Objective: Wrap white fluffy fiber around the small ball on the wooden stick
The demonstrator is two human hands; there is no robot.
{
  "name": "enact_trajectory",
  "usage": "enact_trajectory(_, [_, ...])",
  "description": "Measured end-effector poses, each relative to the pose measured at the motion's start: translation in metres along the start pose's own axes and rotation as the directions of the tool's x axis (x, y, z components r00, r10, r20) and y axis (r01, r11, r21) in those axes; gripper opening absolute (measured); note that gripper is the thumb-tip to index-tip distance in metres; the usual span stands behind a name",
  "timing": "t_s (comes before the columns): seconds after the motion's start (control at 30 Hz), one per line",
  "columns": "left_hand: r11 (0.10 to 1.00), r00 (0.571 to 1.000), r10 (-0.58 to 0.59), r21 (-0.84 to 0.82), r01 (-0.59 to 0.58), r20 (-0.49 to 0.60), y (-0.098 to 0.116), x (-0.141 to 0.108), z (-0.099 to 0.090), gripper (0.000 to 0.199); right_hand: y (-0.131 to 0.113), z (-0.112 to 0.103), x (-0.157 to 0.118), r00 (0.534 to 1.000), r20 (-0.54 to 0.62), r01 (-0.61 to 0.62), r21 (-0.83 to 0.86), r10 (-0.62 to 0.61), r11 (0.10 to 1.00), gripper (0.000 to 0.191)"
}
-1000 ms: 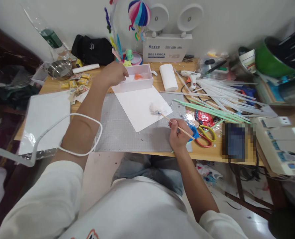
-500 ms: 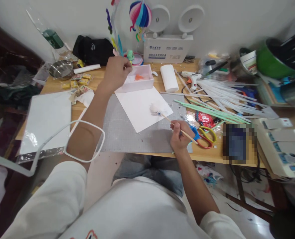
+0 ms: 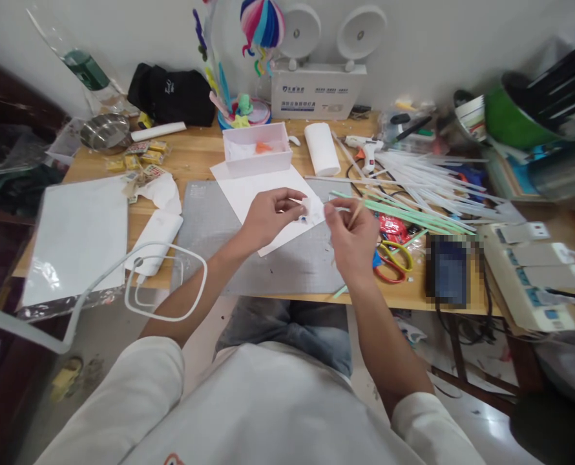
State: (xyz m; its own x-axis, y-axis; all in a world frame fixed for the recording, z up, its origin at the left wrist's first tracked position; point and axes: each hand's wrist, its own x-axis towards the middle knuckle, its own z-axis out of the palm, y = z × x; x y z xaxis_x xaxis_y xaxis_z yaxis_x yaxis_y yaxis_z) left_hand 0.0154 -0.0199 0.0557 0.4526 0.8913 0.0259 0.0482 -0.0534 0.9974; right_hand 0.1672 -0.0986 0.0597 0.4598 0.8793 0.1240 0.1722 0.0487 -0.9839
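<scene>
Over the white paper sheet (image 3: 249, 197), a fluffy white tuft (image 3: 315, 212) with a small dark spot sits between my two hands. My left hand (image 3: 275, 216) comes at it from the left, thumb and fingers pinched on its edge. My right hand (image 3: 354, 236) is closed on the right side, with a thin wooden stick (image 3: 356, 212) among its fingers. Its fingertips touch or nearly touch the tuft; which one is unclear. A pink-white open box (image 3: 258, 161), with white material and an orange piece inside, stands at the sheet's far edge.
A grey cutting mat (image 3: 219, 271) lies under the sheet. To the right are scissors (image 3: 394, 261), white sticks (image 3: 428, 171), green strips (image 3: 413, 213) and a glue gun (image 3: 367, 148). A white power bank (image 3: 157, 236) and a looped white stand (image 3: 203, 284) are at left.
My left hand has come from the box down to the white tuft. My right hand has moved up, bringing the stick and tuft closer to it. The view has shifted slightly.
</scene>
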Motion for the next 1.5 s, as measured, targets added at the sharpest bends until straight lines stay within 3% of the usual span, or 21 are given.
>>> enact_trajectory(0.1, [0.997, 0.999, 0.039, 0.061, -0.04, 0.018, 0.002, -0.013, 0.003, 0.027, 0.004, 0.006, -0.006, 0.996, 0.03, -0.08, -0.088, 0.083, 0.993, 0.031])
enact_trajectory(0.23, [0.99, 0.997, 0.064, 0.125, -0.068, 0.038, -0.003, -0.021, 0.006, 0.024, 0.008, 0.011, -0.011, 0.995, 0.006, -0.095, -0.158, 0.097, 0.983, 0.02])
enact_trajectory(0.43, [0.988, 0.991, -0.101, -0.111, 0.111, 0.087, -0.016, -0.03, 0.014, 0.024, 0.012, 0.008, -0.019, 0.987, 0.031, -0.157, -0.085, 0.16, 0.984, 0.023])
enact_trajectory(0.5, [0.983, 0.989, -0.118, -0.133, 0.129, 0.086, -0.017, -0.039, 0.022, 0.034, 0.011, 0.006, -0.026, 0.99, 0.004, -0.139, -0.13, 0.141, 0.982, 0.024])
enact_trajectory(0.63, [0.999, 0.998, 0.023, 0.038, -0.021, -0.063, -0.016, -0.06, 0.038, 0.046, 0.006, 0.002, -0.04, 0.991, -0.056, -0.134, -0.243, 0.124, 0.961, 0.025])
enact_trajectory(0.7, [0.983, 0.972, 0.151, 0.129, -0.129, -0.178, -0.018, -0.068, 0.043, 0.048, 0.005, 0.0, -0.046, 0.99, -0.077, -0.132, -0.266, 0.115, 0.955, 0.026])
enact_trajectory(0.8, [0.958, 0.945, 0.245, 0.206, -0.202, -0.216, -0.02, -0.074, 0.044, 0.023, 0.004, -0.002, -0.051, 0.991, -0.082, -0.125, -0.223, 0.109, 0.967, 0.026])
enact_trajectory(0.9, [0.975, 0.97, 0.17, 0.175, -0.139, -0.175, -0.023, -0.076, 0.043, 0.018, 0.003, -0.003, -0.054, 0.989, -0.055, -0.142, -0.112, 0.136, 0.984, 0.025])
enact_trajectory(1.1, [0.996, 0.968, -0.017, -0.09, -0.006, -0.249, -0.029, -0.076, 0.044, 0.031, 0.004, -0.002, -0.059, 0.976, 0.031, -0.216, 0.007, 0.215, 0.976, 0.028])
enact_trajectory(1.2, [0.976, 0.979, -0.081, -0.214, 0.04, -0.186, -0.029, -0.074, 0.043, 0.026, 0.011, -0.001, -0.06, 0.972, 0.065, -0.228, 0.046, 0.225, 0.973, 0.028])
enact_trajectory(1.33, [0.921, 0.97, -0.212, -0.357, 0.159, -0.115, -0.028, -0.071, 0.041, 0.039, 0.02, -0.001, -0.058, 0.969, 0.117, -0.228, 0.08, 0.218, 0.971, 0.029])
enact_trajectory(1.5, [0.881, 0.957, -0.275, -0.423, 0.212, -0.092, -0.033, -0.071, 0.039, 0.043, 0.027, -0.002, -0.057, 0.967, 0.16, -0.209, 0.063, 0.197, 0.976, 0.032])
